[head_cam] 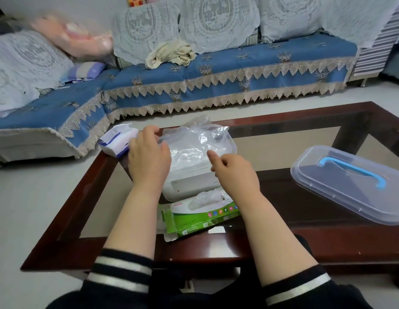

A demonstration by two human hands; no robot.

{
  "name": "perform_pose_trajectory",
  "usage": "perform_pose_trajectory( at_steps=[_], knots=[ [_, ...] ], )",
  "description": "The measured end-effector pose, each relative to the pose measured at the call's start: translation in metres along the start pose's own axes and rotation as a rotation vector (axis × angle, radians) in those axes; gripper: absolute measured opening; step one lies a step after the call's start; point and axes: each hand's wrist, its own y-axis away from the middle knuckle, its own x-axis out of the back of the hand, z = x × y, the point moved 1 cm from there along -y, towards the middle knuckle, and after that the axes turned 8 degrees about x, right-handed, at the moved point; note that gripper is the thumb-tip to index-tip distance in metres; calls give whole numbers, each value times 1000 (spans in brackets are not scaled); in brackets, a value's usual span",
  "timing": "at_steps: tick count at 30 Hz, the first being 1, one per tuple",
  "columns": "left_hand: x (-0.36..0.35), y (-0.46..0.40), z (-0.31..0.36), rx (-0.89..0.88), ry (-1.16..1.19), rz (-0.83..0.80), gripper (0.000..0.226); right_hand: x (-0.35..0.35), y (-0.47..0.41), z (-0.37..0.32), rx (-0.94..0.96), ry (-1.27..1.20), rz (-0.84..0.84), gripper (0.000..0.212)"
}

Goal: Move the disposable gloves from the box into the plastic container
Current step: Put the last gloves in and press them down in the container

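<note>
You are looking at a green-and-white box, clear gloves, a white container, a clear lid with a blue handle, a dark reddish-brown table, and a blue sofa cover edged in beige lace.
</note>
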Motion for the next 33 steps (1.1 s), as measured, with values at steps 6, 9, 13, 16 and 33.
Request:
perform_pose_trajectory(
  at_steps=[6,9,13,16,33],
  knots=[
    [-8,45,-7,-18,137,-629,8,-22,6,11,96,42,-507,48],
    [-14,48,-19,15,145,-705,16,-36,8,21,59,94,-569,49],
    [-28,63,-27,-78,93,-816,42,-42,6,25,89,232,-482,28],
    [-41,72,-30,-86,71,-888,60,-41,4,23,101,242,-402,19],
    [-38,58,-32,116,484,-901,35,-11,5,1,62,-705,235,20]
  ],
)
